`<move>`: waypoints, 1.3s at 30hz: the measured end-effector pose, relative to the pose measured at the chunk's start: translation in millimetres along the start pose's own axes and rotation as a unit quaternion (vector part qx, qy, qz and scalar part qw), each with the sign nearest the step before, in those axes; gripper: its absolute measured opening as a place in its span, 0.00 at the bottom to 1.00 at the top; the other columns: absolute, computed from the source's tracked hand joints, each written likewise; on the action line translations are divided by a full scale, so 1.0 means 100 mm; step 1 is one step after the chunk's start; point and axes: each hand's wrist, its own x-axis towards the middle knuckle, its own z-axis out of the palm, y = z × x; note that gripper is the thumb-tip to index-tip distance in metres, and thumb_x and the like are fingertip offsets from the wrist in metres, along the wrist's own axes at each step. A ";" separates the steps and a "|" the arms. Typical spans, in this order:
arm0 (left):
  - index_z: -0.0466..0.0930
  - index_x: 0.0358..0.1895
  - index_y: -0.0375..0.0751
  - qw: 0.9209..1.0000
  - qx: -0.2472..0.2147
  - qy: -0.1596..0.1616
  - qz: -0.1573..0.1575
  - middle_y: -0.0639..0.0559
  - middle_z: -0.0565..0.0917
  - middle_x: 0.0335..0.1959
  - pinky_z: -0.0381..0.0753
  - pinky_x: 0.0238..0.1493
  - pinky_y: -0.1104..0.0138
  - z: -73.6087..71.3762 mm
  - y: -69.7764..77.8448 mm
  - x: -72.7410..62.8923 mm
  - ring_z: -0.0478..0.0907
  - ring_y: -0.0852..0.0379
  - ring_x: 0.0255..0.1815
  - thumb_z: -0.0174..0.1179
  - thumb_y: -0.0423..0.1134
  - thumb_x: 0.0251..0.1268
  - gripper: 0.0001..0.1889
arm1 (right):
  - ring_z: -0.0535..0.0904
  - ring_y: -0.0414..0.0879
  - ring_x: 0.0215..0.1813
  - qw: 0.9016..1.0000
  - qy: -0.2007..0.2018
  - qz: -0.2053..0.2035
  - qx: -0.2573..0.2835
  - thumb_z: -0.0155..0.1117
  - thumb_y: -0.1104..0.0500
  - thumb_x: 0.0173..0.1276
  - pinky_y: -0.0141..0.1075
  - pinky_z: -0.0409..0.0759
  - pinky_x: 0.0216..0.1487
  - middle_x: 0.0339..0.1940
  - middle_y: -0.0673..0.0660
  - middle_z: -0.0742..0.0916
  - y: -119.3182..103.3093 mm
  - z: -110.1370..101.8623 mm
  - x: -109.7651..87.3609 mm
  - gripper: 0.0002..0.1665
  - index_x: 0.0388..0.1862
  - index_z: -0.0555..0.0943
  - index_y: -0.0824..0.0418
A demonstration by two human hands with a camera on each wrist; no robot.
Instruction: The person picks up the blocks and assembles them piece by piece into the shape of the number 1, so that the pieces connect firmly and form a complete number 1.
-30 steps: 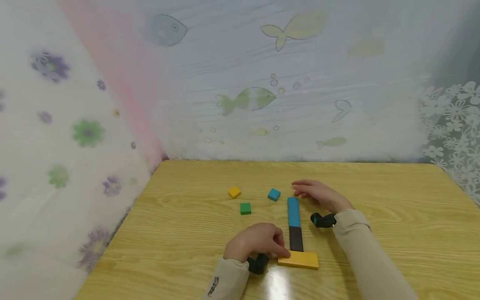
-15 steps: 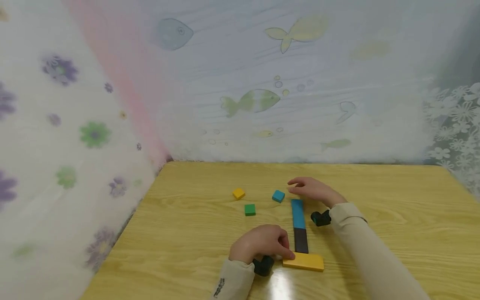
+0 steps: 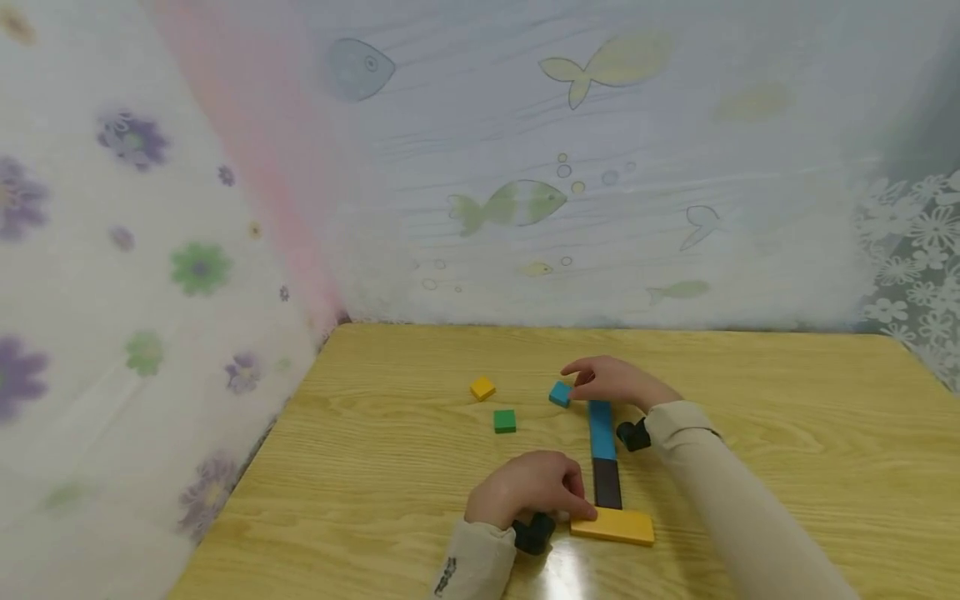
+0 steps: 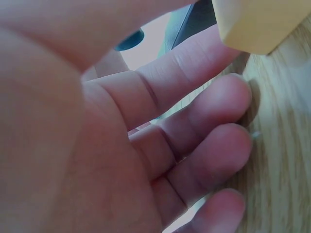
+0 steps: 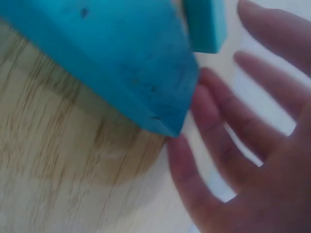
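My left hand [image 3: 528,487] pinches the left end of a long yellow block [image 3: 618,528] that lies crosswise at the near end of a row. In the left wrist view its index finger meets the corner of the yellow block [image 4: 260,24], and the other fingers curve down at the table. A black block [image 3: 607,483] and a long blue block [image 3: 602,431] run away from the yellow one. My right hand [image 3: 618,381] is over the far end of the blue block, fingers spread, thumb tip right at a small blue square block [image 3: 560,394]. In the right wrist view the fingers lie beside the long blue block's end [image 5: 160,92].
A small yellow square block [image 3: 483,388] and a green square block [image 3: 505,422] lie left of the row on the wooden table [image 3: 360,467]. Curtains printed with fish and flowers [image 3: 517,250] hang behind the table and along its left side.
My right hand has moved left, over the far end of the long blue block to the small blue square. My left hand stays on the yellow block. The head view has shifted slightly.
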 end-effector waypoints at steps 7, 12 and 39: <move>0.77 0.23 0.53 1.000 -0.010 0.002 -0.002 0.64 0.76 0.21 0.69 0.24 0.70 0.00 0.01 0.00 0.71 0.64 0.22 0.63 0.53 0.51 0.11 | 0.75 0.50 0.46 0.999 -0.009 0.009 -0.035 0.61 0.54 0.61 0.45 0.71 0.45 0.45 0.57 0.79 -0.11 0.02 0.05 0.27 0.59 0.71 0.58; 0.77 0.23 0.53 1.000 -0.018 0.002 -0.004 0.63 0.76 0.21 0.69 0.24 0.69 0.01 -0.01 0.01 0.72 0.64 0.21 0.63 0.54 0.50 0.11 | 0.75 0.49 0.45 0.997 -0.028 0.025 -0.072 0.64 0.54 0.58 0.43 0.72 0.43 0.45 0.57 0.79 -0.15 0.06 0.08 0.29 0.59 0.71 0.57; 0.77 0.23 0.53 1.000 -0.030 -0.001 -0.004 0.63 0.76 0.22 0.70 0.23 0.69 0.00 -0.01 -0.02 0.72 0.62 0.21 0.63 0.53 0.50 0.10 | 0.73 0.52 0.45 0.994 0.003 0.049 -0.094 0.58 0.54 0.61 0.45 0.70 0.43 0.49 0.59 0.77 -0.27 0.11 0.14 0.23 0.54 0.74 0.59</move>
